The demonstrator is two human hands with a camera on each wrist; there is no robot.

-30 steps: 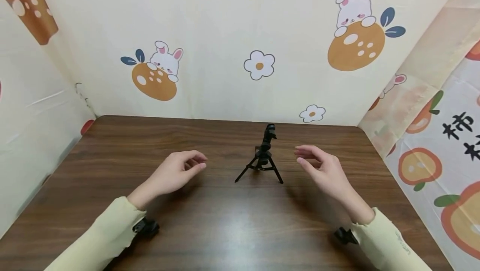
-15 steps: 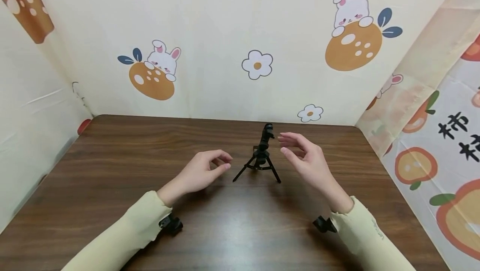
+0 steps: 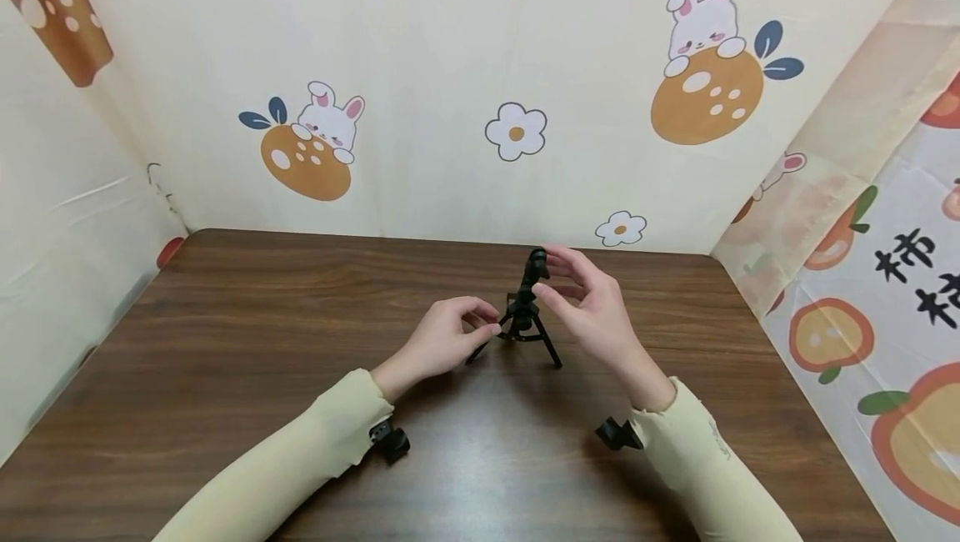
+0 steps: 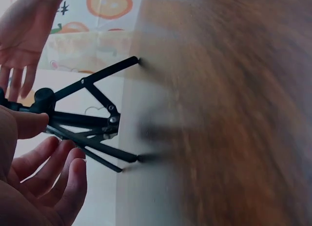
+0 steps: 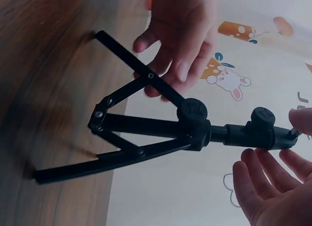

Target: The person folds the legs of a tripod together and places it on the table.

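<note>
A small black tripod [image 3: 525, 308] stands upright on its spread legs on the wooden table [image 3: 300, 459]. Seen up close in the right wrist view, it has hinged leg braces, a round knob [image 5: 193, 113] at the leg hub and a smaller knob [image 5: 263, 117] on the upper tube. My left hand [image 3: 438, 338] is beside the left leg, its loosely bent fingers right at it. At the tripod's top, my right hand [image 3: 596, 313] has its thumb and fingers on either side of the upper tube, the fingertips close to it.
A pale cloth backdrop [image 3: 442, 42] with rabbit and fruit prints rises behind the table. Another printed cloth [image 3: 832, 392] hangs along the right side, and a white one [image 3: 67, 217] on the left. Black wrist cameras sit at both sleeves.
Both hands have moved inward to the tripod, the left one rightward to its left leg, the right one leftward and farther forward to its top. The tripod stays in place.
</note>
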